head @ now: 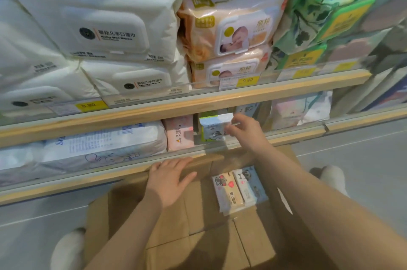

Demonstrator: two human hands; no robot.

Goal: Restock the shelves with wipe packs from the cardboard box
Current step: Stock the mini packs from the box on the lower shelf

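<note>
An open cardboard box (176, 236) stands on the floor below the lower shelf (92, 179). Two small wipe packs lie inside it at the back right: a cream one with red hearts (228, 191) and a pale blue one (250, 185). My right hand (244, 130) reaches into the lower shelf and pinches a small blue panda wipe pack (214, 127), holding it upright beside a pink pack (179, 132). My left hand (170, 178) lies flat with straight fingers on the box's back flap, against the shelf's front edge.
The upper shelf (198, 102) holds large white wipe packs (99, 27), peach baby wipe packs (233, 34) and green tissue packs (326, 10). A big white-blue pack (103, 143) lies on the lower shelf's left. White shoes (68, 250) flank the box on grey floor.
</note>
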